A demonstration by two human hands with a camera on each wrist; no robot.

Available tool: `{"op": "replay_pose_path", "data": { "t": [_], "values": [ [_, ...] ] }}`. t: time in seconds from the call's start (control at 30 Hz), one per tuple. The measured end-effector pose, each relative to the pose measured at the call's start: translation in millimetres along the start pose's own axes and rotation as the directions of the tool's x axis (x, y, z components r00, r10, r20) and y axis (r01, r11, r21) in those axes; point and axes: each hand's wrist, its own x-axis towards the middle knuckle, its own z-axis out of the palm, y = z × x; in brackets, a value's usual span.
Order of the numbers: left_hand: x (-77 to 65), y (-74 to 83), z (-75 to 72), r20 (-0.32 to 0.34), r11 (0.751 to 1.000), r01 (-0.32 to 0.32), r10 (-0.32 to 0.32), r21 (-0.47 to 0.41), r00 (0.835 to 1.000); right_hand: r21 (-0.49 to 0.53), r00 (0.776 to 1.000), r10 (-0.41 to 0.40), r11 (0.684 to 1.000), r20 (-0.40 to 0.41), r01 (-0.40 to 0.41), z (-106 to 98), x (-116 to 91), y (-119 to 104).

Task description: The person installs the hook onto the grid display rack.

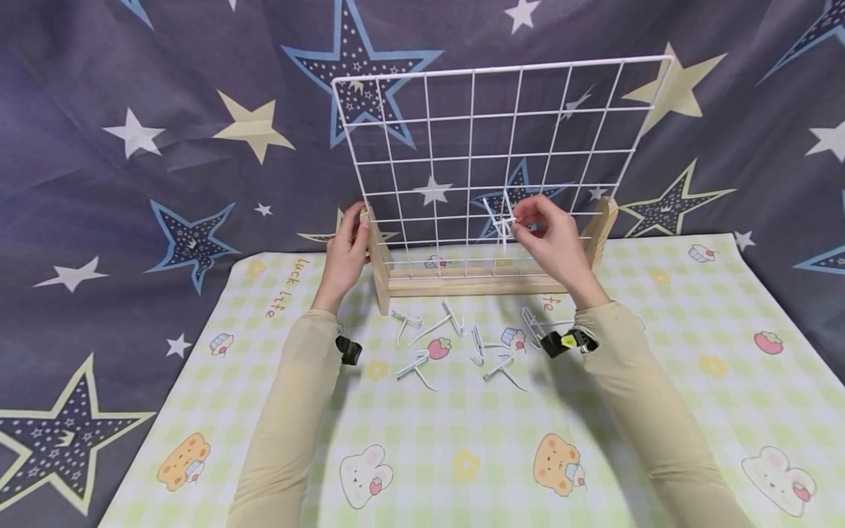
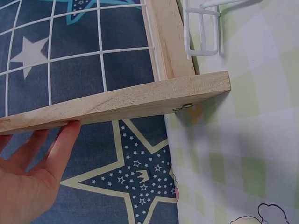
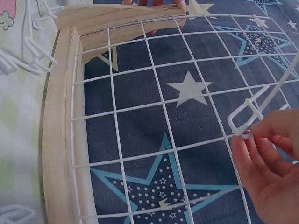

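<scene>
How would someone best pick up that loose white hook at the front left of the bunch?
Probably by pinching the front-left white hook on its long prong, coming from the near side. The prong slants out that way, while the wire bracket lies behind it, left free.

The head camera looks forward and down from farthest back and sees the whole wire grid. The left wrist camera looks past the wooden end piece, very near, toward the starry cloth. The right wrist camera, close too, looks across the grid to that same piece. Both wrist views are tipped sideways.
</scene>
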Motion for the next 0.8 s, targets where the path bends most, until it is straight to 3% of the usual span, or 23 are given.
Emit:
{"op": "replay_pose_path", "data": {
  "t": [0.27,0.8],
  "values": [
    [-0.3,0.5,0.5,0.004,1.000,-0.001,0.001,0.009,1.000,0.013,1.000,0.027,1.000,-0.009,-0.027,10.5,5.8,-3.4],
    [-2.2,3.1,-0.9,0.017,1.000,0.007,-0.007,0.012,1.000,0.233,0.992,0.128,0.964,0.003,-0.125,18.2,17.7,-2.0]
  ]
}}
